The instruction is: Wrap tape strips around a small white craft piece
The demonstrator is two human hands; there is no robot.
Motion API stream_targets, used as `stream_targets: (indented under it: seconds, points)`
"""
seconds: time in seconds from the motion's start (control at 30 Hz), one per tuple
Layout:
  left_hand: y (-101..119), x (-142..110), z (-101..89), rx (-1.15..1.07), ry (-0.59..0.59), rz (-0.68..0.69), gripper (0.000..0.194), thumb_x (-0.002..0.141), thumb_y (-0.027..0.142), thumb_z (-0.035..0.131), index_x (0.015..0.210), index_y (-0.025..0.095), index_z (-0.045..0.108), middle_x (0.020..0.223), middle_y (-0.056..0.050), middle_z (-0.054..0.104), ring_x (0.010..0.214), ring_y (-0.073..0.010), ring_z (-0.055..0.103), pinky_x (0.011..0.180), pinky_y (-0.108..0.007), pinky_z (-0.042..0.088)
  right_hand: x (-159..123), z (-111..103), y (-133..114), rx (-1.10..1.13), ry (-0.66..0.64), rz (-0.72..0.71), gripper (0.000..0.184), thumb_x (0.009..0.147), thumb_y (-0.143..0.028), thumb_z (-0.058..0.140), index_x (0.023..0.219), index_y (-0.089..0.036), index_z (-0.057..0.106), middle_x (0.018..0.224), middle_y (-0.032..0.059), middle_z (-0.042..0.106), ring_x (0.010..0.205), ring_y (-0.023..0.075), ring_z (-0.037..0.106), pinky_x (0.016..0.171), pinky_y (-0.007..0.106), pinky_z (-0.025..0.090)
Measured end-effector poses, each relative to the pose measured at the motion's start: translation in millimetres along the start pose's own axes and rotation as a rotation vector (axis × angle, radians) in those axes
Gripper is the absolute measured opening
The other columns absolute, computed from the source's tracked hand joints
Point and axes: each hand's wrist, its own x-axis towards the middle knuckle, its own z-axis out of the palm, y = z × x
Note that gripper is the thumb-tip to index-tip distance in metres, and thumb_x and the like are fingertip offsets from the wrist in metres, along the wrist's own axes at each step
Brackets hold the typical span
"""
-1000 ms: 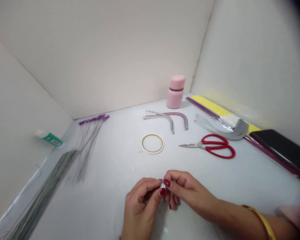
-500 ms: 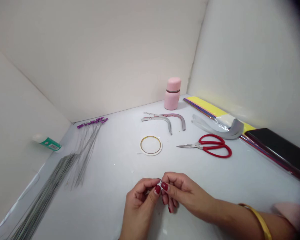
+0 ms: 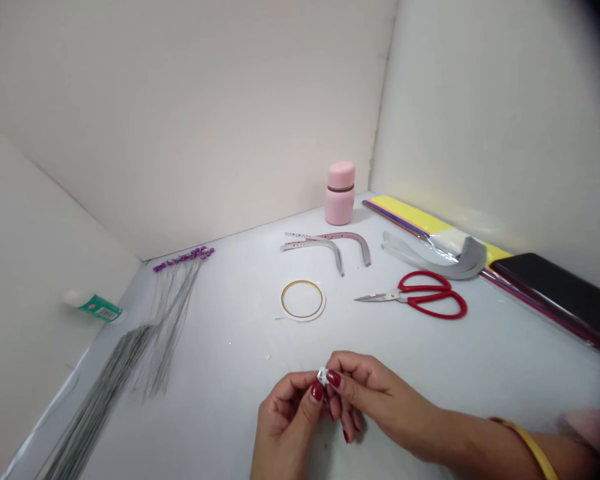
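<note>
A small white piece [image 3: 323,375], too small to name, shows between the fingertips of both hands. My left hand [image 3: 295,413] pinches it from the left with thumb and forefinger. From the right, my right hand [image 3: 370,390] grips it the same way, its other fingers curled below. Beyond the hands lies a ring of white double-sided tape [image 3: 284,308] with a yellow inner core. Red-handled scissors [image 3: 413,297] rest to the right of the tape, blades pointing left.
Purple-tipped wires [image 3: 184,259] and a bundle of grey wires [image 3: 100,393] lie left, near a green-and-white tube [image 3: 100,307]. Behind are curved strips [image 3: 337,248] and a pink bottle [image 3: 340,200]. Yellow sheets [image 3: 400,212], a clear curled strip [image 3: 430,263] and a black phone [image 3: 555,287] line the right.
The white piece between my fingertips shows more clearly now. Both hands stay pinched together, and the view has tilted slightly, so everything sits a little lower.
</note>
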Motion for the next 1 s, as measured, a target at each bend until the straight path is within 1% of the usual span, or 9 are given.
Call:
stream_targets:
  seconds: [0.13,0.27,0.4,0.53,0.67,0.77,0.83,0.9,1.0]
  points:
    - [1.5,-0.4,-0.4,0.089,0.073,-0.046,0.021,0.067,0.034,0.069,0.063,0.013,0.067,0.055,-0.003,0.062,0.055,-0.0123,0.052,0.056,-0.023,0.039,-2.0,-2.7,2.4,-0.136,-0.044,-0.007,0.034,0.083,-0.046,0.047,0.074,-0.013,0.048,0.062,-0.0011,0.052,0.048,0.0063,0.049,0.047,0.018,0.037]
    - [2.2,-1.1,-1.5,0.132,0.052,-0.035,0.021,0.066,0.033,0.07,0.062,0.013,0.066,0.052,-0.002,0.059,0.053,-0.0104,0.048,0.054,-0.022,0.037,-2.5,-4.4,1.5,-0.17,-0.05,-0.009,0.037,0.085,-0.047,0.043,0.071,-0.013,0.047,0.06,-0.0009,0.052,0.046,0.0059,0.049,0.046,0.017,0.036]
    - [-0.8,0.0,-1.6,-0.022,0.024,-0.111,0.023,0.068,0.034,0.069,0.067,0.012,0.066,0.056,-0.004,0.062,0.055,-0.0116,0.053,0.058,-0.024,0.04,0.3,-4.4,0.9,-0.011,-0.079,0.033,0.035,0.085,-0.047,0.043,0.073,-0.013,0.047,0.057,-0.0015,0.053,0.041,0.0048,0.048,0.041,0.015,0.033]
    - [-4.1,1.0,-1.2,-0.129,-0.007,-0.126,0.023,0.064,0.031,0.073,0.078,0.013,0.068,0.057,-0.003,0.063,0.054,-0.0111,0.054,0.058,-0.024,0.04,2.0,-4.0,3.0,0.081,-0.097,0.03,0.034,0.085,-0.046,0.043,0.072,-0.014,0.044,0.056,-0.0013,0.054,0.04,0.005,0.049,0.04,0.015,0.033]
    - [-2.3,0.8,-2.7,-0.172,-0.042,-0.179,0.018,0.063,0.028,0.073,0.073,0.013,0.068,0.053,-0.001,0.061,0.049,-0.0097,0.054,0.054,-0.022,0.039,0.3,-3.4,3.6,0.026,-0.135,0.042,0.036,0.086,-0.047,0.04,0.075,-0.013,0.048,0.056,-0.0009,0.053,0.042,0.0056,0.049,0.041,0.015,0.034]
    - [1.0,0.2,-3.0,-0.172,-0.065,-0.238,0.015,0.062,0.026,0.074,0.067,0.013,0.067,0.053,-0.002,0.062,0.049,-0.01,0.054,0.051,-0.021,0.038,-2.2,-3.4,2.9,-0.088,-0.138,0.038,0.037,0.087,-0.047,0.039,0.074,-0.013,0.049,0.058,-0.0007,0.052,0.044,0.0059,0.048,0.043,0.016,0.035]
    - [2.8,-0.8,-1.4,-0.101,-0.042,-0.207,0.016,0.062,0.027,0.074,0.063,0.013,0.066,0.052,-0.002,0.062,0.05,-0.0104,0.054,0.052,-0.021,0.038,-3.9,-3.7,2.4,-0.224,-0.105,-0.009,0.037,0.087,-0.045,0.038,0.072,-0.013,0.049,0.06,-0.0004,0.051,0.047,0.0066,0.047,0.046,0.018,0.037]
    - [3.7,-1.9,0.6,0.008,0.011,-0.11,0.017,0.062,0.029,0.074,0.062,0.013,0.067,0.051,-0.002,0.062,0.051,-0.0101,0.053,0.053,-0.02,0.039,-5.2,-4.1,1.8,-0.37,-0.063,-0.063,0.038,0.089,-0.043,0.036,0.07,-0.014,0.049,0.059,-0.0008,0.05,0.05,0.0075,0.047,0.05,0.019,0.038]
    - [3.3,-2.7,1.6,0.11,0.06,-0.035,0.018,0.062,0.03,0.074,0.064,0.013,0.069,0.052,-0.002,0.063,0.053,-0.0099,0.052,0.054,-0.02,0.039,-5.5,-4.6,1.0,-0.41,-0.052,-0.064,0.038,0.09,-0.042,0.034,0.068,-0.014,0.048,0.057,-0.0015,0.048,0.05,0.0078,0.046,0.05,0.019,0.038]
